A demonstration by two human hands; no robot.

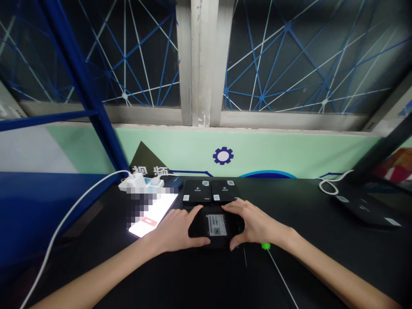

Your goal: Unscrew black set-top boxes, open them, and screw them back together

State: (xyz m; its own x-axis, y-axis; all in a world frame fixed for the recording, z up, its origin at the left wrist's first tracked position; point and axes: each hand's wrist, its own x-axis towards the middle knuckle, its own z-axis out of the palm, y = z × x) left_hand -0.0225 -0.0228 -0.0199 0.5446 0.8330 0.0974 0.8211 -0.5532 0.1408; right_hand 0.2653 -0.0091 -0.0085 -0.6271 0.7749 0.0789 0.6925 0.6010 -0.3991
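In the head view, a flat black device (217,225) with a printed white label on its upper face is between my two hands, low over the black table. My left hand (180,229) grips its left side, fingers at the far edge and thumb at the near edge. On the right side, my right hand (246,221) clasps it in the same way. Just beyond it, two flat black boxes (197,192) with small stickers lie side by side. A phone (154,216) with a bright screen lies near my left wrist.
At the back left is a white power strip (154,183) with plugs and a white cable (69,214). Another black box (367,210) lies far right, near a coiled white cable (328,186). A bright green piece (265,246) on a thin cord lies by my right wrist.
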